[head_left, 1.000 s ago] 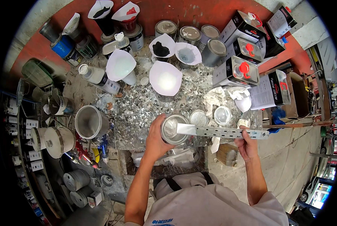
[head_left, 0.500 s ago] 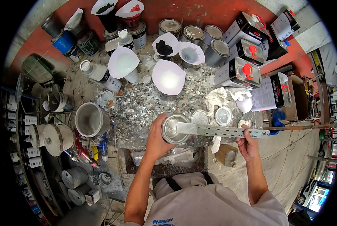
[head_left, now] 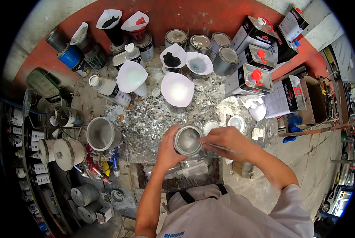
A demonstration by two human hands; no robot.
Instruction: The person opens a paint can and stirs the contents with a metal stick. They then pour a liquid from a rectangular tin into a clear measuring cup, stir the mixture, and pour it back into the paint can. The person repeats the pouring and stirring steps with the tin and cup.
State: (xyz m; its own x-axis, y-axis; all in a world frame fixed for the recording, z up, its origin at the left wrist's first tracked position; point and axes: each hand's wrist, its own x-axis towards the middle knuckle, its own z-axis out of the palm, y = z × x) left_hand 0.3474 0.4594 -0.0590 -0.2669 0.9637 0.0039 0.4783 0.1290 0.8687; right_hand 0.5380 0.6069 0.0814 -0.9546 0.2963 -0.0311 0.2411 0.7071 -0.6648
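Note:
My left hand [head_left: 169, 150] wraps round the left side of an open metal can [head_left: 188, 140] near the front edge of the worktable. Pale liquid or residue shows inside; which of the two I cannot tell. My right hand [head_left: 229, 141], closed, grips a flat metal mixing stick [head_left: 229, 150], now seen almost edge-on. The stick's end reaches the can's right rim, partly hidden by my fingers. Just beyond the can lies a round lid [head_left: 210, 127], with a whitish round lid or shallow dish [head_left: 237, 122] to its right.
Paper funnels [head_left: 177, 89] stand on cups across the speckled worktable [head_left: 146, 127]. Rectangular solvent tins [head_left: 250, 79] line the right, near crumpled tissue [head_left: 228, 108]. A grey bucket [head_left: 103, 134] and spray guns [head_left: 94, 162] are at the left edge.
My right hand has moved left to the can and now grips the mixing stick close to its rim. The stick has turned from broad side to edge. My left hand keeps holding the can.

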